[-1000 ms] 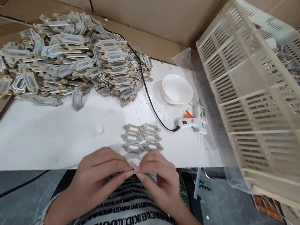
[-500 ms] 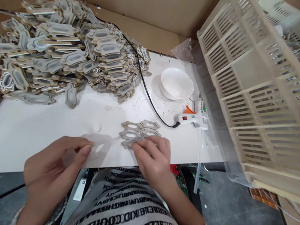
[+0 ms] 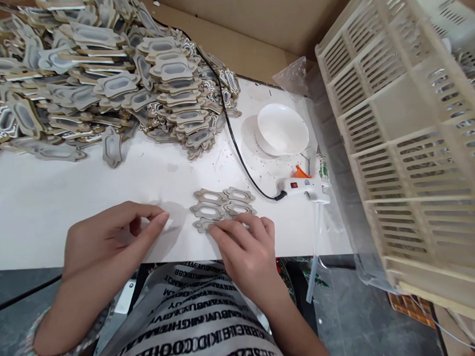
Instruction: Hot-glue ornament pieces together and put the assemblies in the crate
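Small grey ornate frames (image 3: 208, 211) with oblong openings lie in two columns on the white table (image 3: 143, 174). My right hand (image 3: 246, 248) is over the lowest row, its fingers closed at the right part of the lower left frame (image 3: 200, 225); they hide most of the frame beside it. To the left, my left hand (image 3: 114, 238) hovers above the table with thumb and forefinger pinched together. Whatever may be between those fingertips is too small to make out.
A big heap of similar frames (image 3: 115, 83) fills the back left. A white bowl (image 3: 283, 129) and a white glue gun (image 3: 301, 187) stand at the right, with the gun's black cord (image 3: 236, 144) crossing the table. A cream plastic crate (image 3: 390, 119) rises beyond.
My left hand has moved right, towards the laid-out frames, still pinched. My right hand stays at the lowest row, almost unmoved. The view has shifted slightly.
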`<state>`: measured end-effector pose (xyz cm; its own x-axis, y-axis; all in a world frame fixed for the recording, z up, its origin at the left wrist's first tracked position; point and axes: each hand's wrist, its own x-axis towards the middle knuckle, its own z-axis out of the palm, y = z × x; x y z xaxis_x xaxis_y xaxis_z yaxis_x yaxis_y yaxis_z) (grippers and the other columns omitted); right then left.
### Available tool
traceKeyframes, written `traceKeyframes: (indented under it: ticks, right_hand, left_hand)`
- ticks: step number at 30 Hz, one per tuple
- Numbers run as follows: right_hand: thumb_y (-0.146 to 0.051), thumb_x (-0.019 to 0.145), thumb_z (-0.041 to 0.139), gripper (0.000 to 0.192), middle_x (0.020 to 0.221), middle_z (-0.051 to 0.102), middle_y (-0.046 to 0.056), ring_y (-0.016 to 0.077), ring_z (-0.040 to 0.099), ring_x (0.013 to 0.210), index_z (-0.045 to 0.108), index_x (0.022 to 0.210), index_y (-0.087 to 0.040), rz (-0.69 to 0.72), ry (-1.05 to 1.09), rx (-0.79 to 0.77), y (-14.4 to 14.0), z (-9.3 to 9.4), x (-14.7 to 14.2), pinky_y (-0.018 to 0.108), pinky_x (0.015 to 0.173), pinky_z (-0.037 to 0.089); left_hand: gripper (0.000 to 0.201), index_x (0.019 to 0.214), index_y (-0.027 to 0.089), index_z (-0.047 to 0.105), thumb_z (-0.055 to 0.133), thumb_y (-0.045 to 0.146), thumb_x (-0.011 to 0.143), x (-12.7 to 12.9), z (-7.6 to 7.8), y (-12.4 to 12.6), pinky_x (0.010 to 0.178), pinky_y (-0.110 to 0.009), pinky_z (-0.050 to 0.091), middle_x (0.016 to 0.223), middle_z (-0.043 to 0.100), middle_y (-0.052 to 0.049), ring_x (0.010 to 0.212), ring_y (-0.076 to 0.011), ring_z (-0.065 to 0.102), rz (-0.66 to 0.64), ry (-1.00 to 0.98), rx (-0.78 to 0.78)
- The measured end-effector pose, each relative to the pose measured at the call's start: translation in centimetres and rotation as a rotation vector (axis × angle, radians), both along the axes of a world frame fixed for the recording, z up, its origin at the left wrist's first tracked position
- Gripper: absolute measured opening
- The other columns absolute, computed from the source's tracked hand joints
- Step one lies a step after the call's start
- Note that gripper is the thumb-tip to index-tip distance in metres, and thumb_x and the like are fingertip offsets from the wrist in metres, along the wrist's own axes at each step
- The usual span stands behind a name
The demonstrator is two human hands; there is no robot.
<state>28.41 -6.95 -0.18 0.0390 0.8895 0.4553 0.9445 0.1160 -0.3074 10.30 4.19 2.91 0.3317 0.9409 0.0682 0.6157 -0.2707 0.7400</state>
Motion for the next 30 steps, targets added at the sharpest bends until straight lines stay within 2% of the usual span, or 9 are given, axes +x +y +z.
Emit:
traceKeyframes:
  ticks: [7, 11, 16, 25, 30]
  right_hand:
    - [-0.014, 0.099, 0.054, 0.019, 0.104, 0.079, 0.001, 0.0179, 0.06, 0.091, 0.072, 0.105, -0.017, 0.046, -0.004, -0.011, -0.5, 0.3, 0.4, 0.035, 0.076, 0.036]
    - [-0.012, 0.098, 0.056, 0.018, 0.1, 0.08, 0.001, 0.0164, 0.061, 0.085, 0.073, 0.102, -0.017, 0.038, 0.002, 0.027, -0.7, -0.1, 0.2, 0.034, 0.073, 0.037]
    - [-0.012, 0.093, 0.064, 0.016, 0.1, 0.08, 0.001, 0.0165, 0.062, 0.084, 0.074, 0.103, -0.019, 0.012, 0.004, 0.04, -1.0, -0.6, -0.1, 0.033, 0.074, 0.038]
    - [-0.011, 0.092, 0.064, 0.016, 0.106, 0.079, 0.003, 0.0202, 0.055, 0.088, 0.073, 0.104, -0.018, -0.021, 0.073, 0.027, -1.0, -0.8, -0.5, 0.035, 0.08, 0.045]
    - [-0.014, 0.091, 0.065, 0.016, 0.11, 0.078, 0.006, 0.0226, 0.056, 0.091, 0.073, 0.106, -0.017, -0.077, 0.06, 0.042, -0.8, -0.8, -0.3, 0.037, 0.082, 0.045]
  left_hand:
    - [0.025, 0.072, 0.025, 0.073, 0.063, 0.045, 0.083, 1.9, -0.3, 1.3, 0.043, -0.02, 0.033, 0.052, 0.06, 0.007, 0.045, -0.009, 0.048, -0.143, 0.009, -0.012]
    - [0.028, 0.07, 0.025, 0.072, 0.057, 0.044, 0.085, 2.9, -0.4, 1.9, 0.042, -0.023, 0.033, 0.054, 0.064, 0.006, 0.042, -0.0106, 0.05, -0.251, 0.056, 0.017]
    - [0.03, 0.066, 0.026, 0.07, 0.053, 0.043, 0.084, 4.1, -0.1, 2.3, 0.042, -0.025, 0.031, 0.053, 0.064, 0.004, 0.042, -0.0127, 0.05, -0.32, 0.13, 0.033]
    - [0.027, 0.064, 0.025, 0.069, 0.052, 0.038, 0.081, 4.7, -0.3, 2.4, 0.046, -0.025, 0.029, 0.054, 0.065, 0.003, 0.044, -0.0136, 0.05, -0.364, 0.175, 0.014]
    - [0.027, 0.065, 0.025, 0.069, 0.051, 0.037, 0.081, 4.8, -0.3, 2.4, 0.048, -0.026, 0.031, 0.057, 0.067, 0.003, 0.045, -0.0142, 0.053, -0.387, 0.188, 0.004]
